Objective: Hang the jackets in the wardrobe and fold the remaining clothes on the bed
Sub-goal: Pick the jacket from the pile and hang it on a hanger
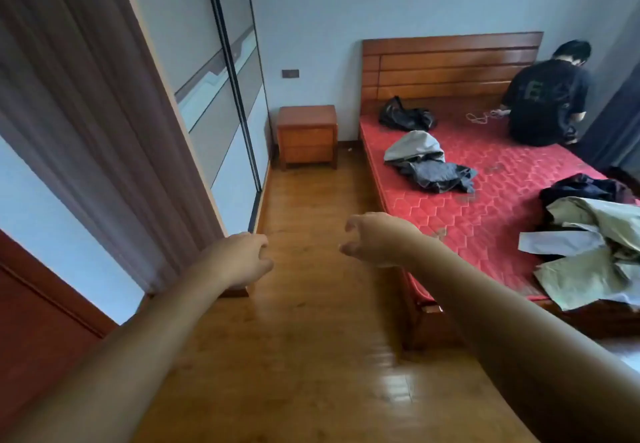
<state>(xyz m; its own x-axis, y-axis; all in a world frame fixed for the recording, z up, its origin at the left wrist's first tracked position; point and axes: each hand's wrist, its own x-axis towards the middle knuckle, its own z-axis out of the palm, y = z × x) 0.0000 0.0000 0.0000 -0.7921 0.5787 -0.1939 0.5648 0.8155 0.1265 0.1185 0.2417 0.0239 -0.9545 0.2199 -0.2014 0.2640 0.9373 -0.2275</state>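
Observation:
Both my arms stretch forward over the wooden floor. My left hand (239,259) and my right hand (372,238) hold nothing, their fingers hanging loosely curled. The wardrobe (221,89) with sliding glass doors stands along the left wall, its doors drawn across. On the red mattress of the bed (485,207) at the right lie clothes: a black jacket (405,116) near the headboard, a light grey garment (415,146) over a dark grey one (440,175) in the middle, and a pale green pile (595,252) with a dark garment (585,188) at the near right.
A brown curtain (86,123) hangs at the near left. A wooden nightstand (306,136) stands between wardrobe and bed. A person in a black shirt (547,103) sits on the far right of the bed beside a white cable (479,117). Open floor (311,304) lies ahead.

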